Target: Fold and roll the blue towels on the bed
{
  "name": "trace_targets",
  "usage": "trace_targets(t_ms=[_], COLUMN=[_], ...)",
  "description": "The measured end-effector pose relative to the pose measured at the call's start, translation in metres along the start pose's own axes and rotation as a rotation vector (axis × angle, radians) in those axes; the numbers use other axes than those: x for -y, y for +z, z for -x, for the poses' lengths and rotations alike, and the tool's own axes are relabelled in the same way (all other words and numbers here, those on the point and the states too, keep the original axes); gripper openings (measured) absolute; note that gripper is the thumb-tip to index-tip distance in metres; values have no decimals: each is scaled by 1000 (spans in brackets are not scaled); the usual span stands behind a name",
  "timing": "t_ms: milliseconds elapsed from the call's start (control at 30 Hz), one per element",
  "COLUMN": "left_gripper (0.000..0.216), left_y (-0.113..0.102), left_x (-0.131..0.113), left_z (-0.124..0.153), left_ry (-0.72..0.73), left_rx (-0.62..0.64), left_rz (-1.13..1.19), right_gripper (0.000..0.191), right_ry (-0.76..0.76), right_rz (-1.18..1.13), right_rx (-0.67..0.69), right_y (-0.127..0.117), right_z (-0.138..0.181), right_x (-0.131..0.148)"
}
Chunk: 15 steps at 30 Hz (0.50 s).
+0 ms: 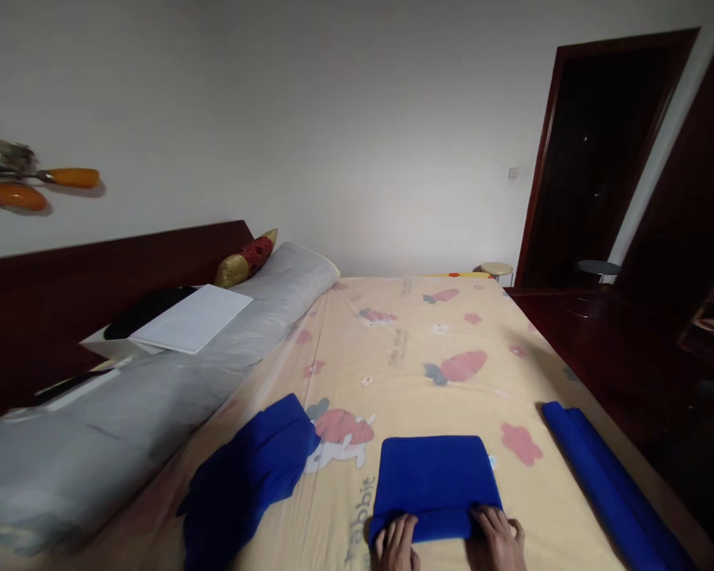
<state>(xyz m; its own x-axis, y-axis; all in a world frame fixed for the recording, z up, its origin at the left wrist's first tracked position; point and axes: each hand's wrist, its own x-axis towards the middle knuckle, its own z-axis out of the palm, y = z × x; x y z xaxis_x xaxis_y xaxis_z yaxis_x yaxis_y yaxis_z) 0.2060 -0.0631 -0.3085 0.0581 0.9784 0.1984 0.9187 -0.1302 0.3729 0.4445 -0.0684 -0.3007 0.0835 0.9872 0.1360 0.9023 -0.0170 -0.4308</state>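
Folded blue towel, a flat rectangle lying near the centre of the near edge of the bed, on a pale yellow sheet printed with carrots and a rabbit. Left hand rests on the towel's near left corner, fingers laid flat and close together, pressing on the cloth rather than gripping it. Right hand lies likewise on the near right corner, fingers extended and spread slightly, palm down; nothing is enclosed in either hand. To the left of the towel, apart from it, a loose blue cloth lies rumpled and partly covers the rabbit print. To the right, along the bed's right edge, a long blue roll of the same fabric runs from near to far. Far left: a grey bolster against the dark wooden headboard, carrying a white board and a dark item behind it; a red and gold cushion at its far end. Far right: a dark doorway and a small round stool
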Motion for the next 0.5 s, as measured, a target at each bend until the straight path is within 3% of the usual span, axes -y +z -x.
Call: trace_targets(t_ms=[167,267,367,500], left_gripper=[43,39,40,46], left_y=[-31,-37,-35,-37], left_x=[-27,-30,-14,21], left_z=[-24,-34,-36,-25], left_ry=[-9,-76,-94,15], left_rx=[82,76,21,34], left_rz=[80,78,40,3], right_gripper=[35,31,32,31], right_ry=[-26,-31,-36,-39], right_rz=[-4,37,39,17], right_rx=[62,53,78,89], right_y=[-20,-30,-37,-40], right_z=[-16,-27,-35,-37], right_x=[13,24,27,24])
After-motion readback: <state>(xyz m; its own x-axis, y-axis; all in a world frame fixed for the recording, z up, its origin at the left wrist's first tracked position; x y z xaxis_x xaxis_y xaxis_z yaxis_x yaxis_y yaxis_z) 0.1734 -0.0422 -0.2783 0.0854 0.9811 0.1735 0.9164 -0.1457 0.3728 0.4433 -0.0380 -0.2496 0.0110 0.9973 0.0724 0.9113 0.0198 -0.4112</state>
